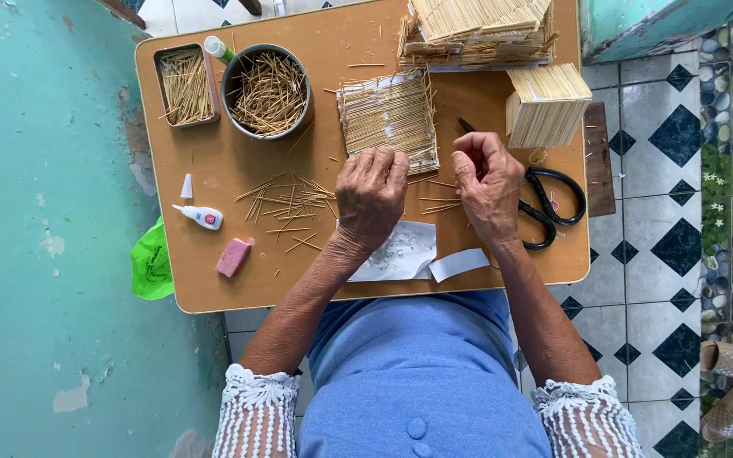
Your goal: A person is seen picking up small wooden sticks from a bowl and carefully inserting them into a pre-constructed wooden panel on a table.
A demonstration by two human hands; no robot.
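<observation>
Left hand (372, 195): fingers curled, tips pressing the near edge of the stick mat (388, 119); no stick seen pinched. Right hand (487, 182): fingers bunched, contents not discernible. Mat lies just beyond both hands, nearer the left, sticks running left-right. Round bowl (267, 92): loose sticks. Rectangular tin (186, 86): sticks. Loose sticks (286, 203) left of left hand. Scissors (553, 203) beside the right.

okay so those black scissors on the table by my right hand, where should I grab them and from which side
Take the scissors by the black handle loops, which lie at the table's right edge, clear of other things. Come from the right: the blades run up and left under the right hand toward the stick panel, so that end is probably awkward to reach.
</observation>
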